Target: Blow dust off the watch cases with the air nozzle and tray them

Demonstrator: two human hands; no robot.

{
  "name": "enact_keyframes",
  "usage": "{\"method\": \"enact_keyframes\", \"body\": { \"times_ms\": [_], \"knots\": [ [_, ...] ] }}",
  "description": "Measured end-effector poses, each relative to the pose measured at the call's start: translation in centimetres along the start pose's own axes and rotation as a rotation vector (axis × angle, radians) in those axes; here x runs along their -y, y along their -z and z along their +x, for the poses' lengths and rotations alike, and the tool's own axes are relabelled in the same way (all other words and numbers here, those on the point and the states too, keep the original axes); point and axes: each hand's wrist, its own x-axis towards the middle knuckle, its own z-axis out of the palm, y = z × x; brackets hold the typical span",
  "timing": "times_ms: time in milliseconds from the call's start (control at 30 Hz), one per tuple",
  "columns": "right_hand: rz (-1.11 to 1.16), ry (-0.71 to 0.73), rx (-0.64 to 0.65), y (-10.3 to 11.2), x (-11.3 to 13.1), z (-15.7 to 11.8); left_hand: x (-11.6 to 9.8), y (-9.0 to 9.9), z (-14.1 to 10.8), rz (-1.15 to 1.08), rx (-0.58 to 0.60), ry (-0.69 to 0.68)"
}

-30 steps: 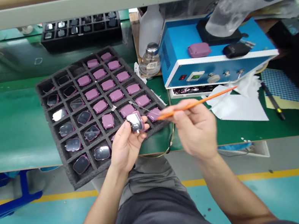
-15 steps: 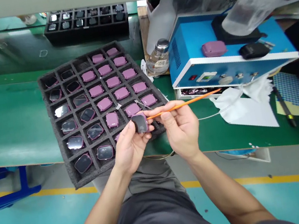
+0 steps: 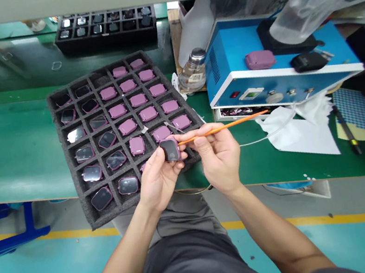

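My left hand [image 3: 157, 178] grips a small rounded device case [image 3: 170, 150] with a pink rim and dark glass face, holding it between thumb and fingers. In my right hand [image 3: 219, 158] is a thin orange stick [image 3: 223, 128], pinched like a pen, its tip at the case's right edge. Just beyond both hands lies a dark foam tray [image 3: 67, 166] with a grid of square cells. Its cells hold several pink-backed cases and several others with dark glass faces up. My hands hide its near right corner.
The tray rests on a green bench top [image 3: 5, 153]. To its right stand a glass bottle [image 3: 194, 75] and a blue machine [image 3: 234, 52] carrying a pink case [image 3: 260, 59]. White tissue [image 3: 297, 135] lies nearby. A black tray [image 3: 107, 39] of cases sits behind.
Since one second ago, my left hand has turned the case from a shiny silver side to its dark face. My right hand has moved left, bringing the stick to the case; little has changed in the last half second.
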Motion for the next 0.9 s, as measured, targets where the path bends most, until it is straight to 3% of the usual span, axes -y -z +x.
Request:
{"method": "enact_keyframes", "body": {
  "times_ms": [667, 900],
  "knots": [
    [0.030, -0.069, -0.037, -0.05, -0.99, -0.39, -0.10, -0.23, -0.20, -0.010, -0.031, 0.017],
    [0.064, -0.083, -0.015, 0.41, -0.74, -0.07, -0.58, -0.11, -0.44, -0.139, -0.022, 0.071]
  ]
}}
